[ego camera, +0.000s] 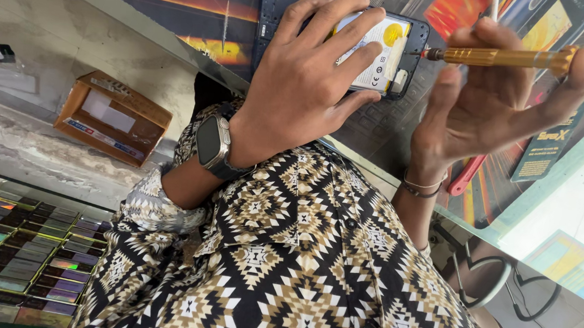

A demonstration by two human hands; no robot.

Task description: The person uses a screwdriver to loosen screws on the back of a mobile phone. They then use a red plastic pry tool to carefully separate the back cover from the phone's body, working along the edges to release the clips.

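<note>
Item: opened phone (413, 38), back cover off, lying flat on the glass counter (581, 200) over a bright poster; I am pressing it down with my left hand (305, 82), fingers spread across the white-and-yellow battery (385, 43), palm open and closed around nothing. I am pinching a gold screwdriver (502, 58) in my right hand (491, 110), thumb and fingertips closed round the knurled shaft, its tip sitting at the phone's right edge. Handling, as I am judging it: the phone is feeling light, stiff and thin, slippery on glass, and fragile where the battery and inner parts are exposed, so I am favouring the dark frame rim for any hold and keeping pressure off the soft battery. A red-handled tool (467, 174) is lying just beside my right wrist. Packages and labels: a brown open cardboard box (112, 116) with a white label is sitting on the ledge at left; trays of small flat packets (14, 253), in muted greens and purples, are filling the lower left; a dark card with yellow lettering (541, 152) is lying under the glass at right
</note>
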